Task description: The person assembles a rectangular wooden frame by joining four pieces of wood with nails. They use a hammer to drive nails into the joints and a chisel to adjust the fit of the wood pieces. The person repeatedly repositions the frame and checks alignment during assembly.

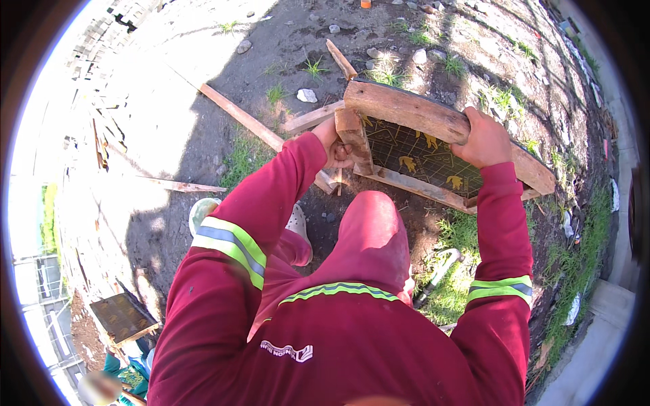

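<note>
Here's the framed panel (395, 150), dark and marked with yellow figures, sitting out in front of the person's knees, and both hands are on the job, well apart! The right hand (486, 139) is clamped over the thick plank (406, 110) along the panel's far side, toward its right end. Over at the panel's left end, the left hand (336, 147) is curled against the short end piece (353, 139), and whether those fingers pinch it or something small, one cannot tell from here. A thinner rail (413, 188) runs along the panel's near side.

Look left of the panel: a long wooden strip (242, 116) slants across the dirt, and a shorter board (313, 116) lies between it and the panel. Beyond the panel's left corner there's a wooden stick (341, 59), with a white stone (307, 95) to the left of that. Nearer the wearer than the panel, a pale curved object (441, 265) rests by the grass (462, 237). Far off to the panel's lower left, a co-worker in green (135, 372) is beside a second dark panel (124, 315)
</note>
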Tool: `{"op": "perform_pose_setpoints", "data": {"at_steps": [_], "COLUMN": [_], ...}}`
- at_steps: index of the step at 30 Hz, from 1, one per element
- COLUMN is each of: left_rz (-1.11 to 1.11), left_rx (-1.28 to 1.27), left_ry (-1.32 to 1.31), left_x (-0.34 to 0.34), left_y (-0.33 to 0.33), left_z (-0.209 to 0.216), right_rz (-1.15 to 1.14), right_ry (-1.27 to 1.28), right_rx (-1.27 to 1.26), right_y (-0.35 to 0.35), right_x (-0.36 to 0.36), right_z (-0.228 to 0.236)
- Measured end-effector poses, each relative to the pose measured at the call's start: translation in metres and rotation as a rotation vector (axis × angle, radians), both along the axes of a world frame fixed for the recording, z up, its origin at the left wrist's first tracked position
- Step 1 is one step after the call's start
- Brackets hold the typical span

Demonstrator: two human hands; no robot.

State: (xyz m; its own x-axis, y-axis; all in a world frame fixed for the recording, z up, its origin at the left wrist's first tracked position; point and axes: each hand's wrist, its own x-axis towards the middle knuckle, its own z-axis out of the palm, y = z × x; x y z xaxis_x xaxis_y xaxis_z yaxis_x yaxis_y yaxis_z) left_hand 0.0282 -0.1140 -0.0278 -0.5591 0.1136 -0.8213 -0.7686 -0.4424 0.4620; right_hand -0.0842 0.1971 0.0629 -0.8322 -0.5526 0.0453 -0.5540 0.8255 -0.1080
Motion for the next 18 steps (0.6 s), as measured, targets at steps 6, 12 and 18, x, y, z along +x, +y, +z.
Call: {"op": "perform_pose_setpoints", "data": {"at_steps": [6, 12, 18], "left_rz": [0.040, 0.035, -0.050], "left_rx": [-0.042, -0.218, -1.283], "left_ry": [0.024, 0.144, 0.615], "left_x": [0.001, 0.018, 0.052], "left_y": [0.005, 0.005, 0.045], "left_z": [-0.002, -0.001, -0.041], "right_rz": [0.030, -0.029, 0.009], "right_ry": [0.027, -0.041, 0.000], "right_rx": [-0.029, 0.033, -0.023], "right_y": [0.001, -0.001, 0.001], "right_x": [0.001, 0.004, 0.006], "right_z": [0.001, 0.005, 0.004]}}
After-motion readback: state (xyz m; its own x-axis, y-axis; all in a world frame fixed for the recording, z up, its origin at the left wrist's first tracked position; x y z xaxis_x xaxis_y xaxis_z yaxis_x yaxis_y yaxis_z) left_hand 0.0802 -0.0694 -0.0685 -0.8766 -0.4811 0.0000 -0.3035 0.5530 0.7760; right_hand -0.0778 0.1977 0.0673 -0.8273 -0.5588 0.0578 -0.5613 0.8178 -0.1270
